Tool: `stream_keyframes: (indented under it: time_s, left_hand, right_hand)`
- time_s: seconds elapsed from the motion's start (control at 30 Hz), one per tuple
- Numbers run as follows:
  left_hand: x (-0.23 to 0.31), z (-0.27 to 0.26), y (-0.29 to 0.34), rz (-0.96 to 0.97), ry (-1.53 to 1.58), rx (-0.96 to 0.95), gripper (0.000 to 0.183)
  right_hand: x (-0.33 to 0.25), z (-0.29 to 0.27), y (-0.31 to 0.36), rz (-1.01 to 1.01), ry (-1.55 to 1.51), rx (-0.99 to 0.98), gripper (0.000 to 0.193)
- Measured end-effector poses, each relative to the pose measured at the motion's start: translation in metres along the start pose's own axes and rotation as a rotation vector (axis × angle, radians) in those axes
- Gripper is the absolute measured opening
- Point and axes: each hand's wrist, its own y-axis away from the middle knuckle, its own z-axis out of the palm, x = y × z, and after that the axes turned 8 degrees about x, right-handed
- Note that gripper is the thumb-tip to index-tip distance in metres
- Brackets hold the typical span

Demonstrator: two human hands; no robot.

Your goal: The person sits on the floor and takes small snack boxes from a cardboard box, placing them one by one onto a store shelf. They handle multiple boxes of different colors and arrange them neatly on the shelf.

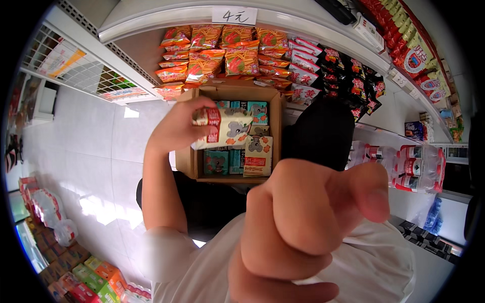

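Observation:
My left hand [174, 123] is closed around the end of a cream-and-red snack packet [222, 129] printed with a grey koala. It holds the packet over an open cardboard box [186, 161]. Inside the box lie several teal koala packets [216, 162], along with another cream koala packet [258, 154] at its right side. Close to the camera, my right hand [303, 227] looms large at the lower middle. Its fingers are loosely bent and spread apart, and I see nothing in them. It hides part of my shirt and lap.
Beyond the box, orange snack bags [222, 55] and black snack bags [348, 76] fill a low shelf. A shelf edge [177, 25] curves above them. Shrink-wrapped bottles [404, 161] stand at the right. Colourful cartons [98, 278] sit on the tiled floor [86, 161] at lower left.

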Motion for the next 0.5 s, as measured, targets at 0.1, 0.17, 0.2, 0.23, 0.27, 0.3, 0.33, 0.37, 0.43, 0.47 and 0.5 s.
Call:
stream_keyframes:
  time_s: [0.1,0.17,0.2,0.23,0.27,0.3,0.33,0.37,0.43,0.47,0.5]
  left_hand:
    - [-0.013,-0.017,0.001,0.031,0.259,0.181,0.048]
    - [-0.020,-0.025,0.008,0.042,0.432,0.309,0.043]
    - [-0.022,-0.026,0.010,-0.013,0.496,0.344,0.042]
    - [-0.024,-0.027,0.010,-0.041,0.550,0.349,0.040]
    - [-0.025,-0.028,0.008,-0.067,0.603,0.352,0.039]
    - [-0.028,-0.028,0.009,-0.098,0.656,0.360,0.038]
    - [-0.031,-0.026,0.009,-0.062,0.647,0.357,0.031]
    - [-0.033,-0.025,0.009,-0.117,0.662,0.331,0.029]
    - [-0.035,-0.022,0.006,-0.224,0.695,0.271,0.026]
    - [-0.031,-0.017,0.006,-0.299,0.655,0.303,0.025]
    - [-0.037,-0.011,0.007,-0.342,0.579,0.326,0.030]
  right_hand:
    - [-0.016,-0.032,-0.016,-0.153,0.456,0.007,0.027]
    - [-0.053,-0.060,-0.026,-0.388,1.155,0.169,0.018]
    - [-0.068,-0.077,-0.032,-0.514,1.494,0.279,0.014]
    - [-0.068,-0.091,-0.040,-0.597,1.710,0.482,0.012]
    - [-0.084,-0.124,-0.042,-0.673,2.020,0.449,0.023]
    - [-0.078,-0.120,-0.040,-0.293,2.054,0.667,0.041]
    - [-0.080,-0.130,-0.039,-0.077,2.014,0.693,0.050]
    - [-0.081,-0.145,-0.036,0.136,1.962,0.714,0.060]
    - [-0.073,-0.165,-0.028,0.263,1.611,0.686,0.067]
    - [-0.067,-0.169,-0.028,0.332,1.530,0.800,0.064]
    - [-0.062,-0.176,-0.027,0.344,1.321,0.854,0.060]
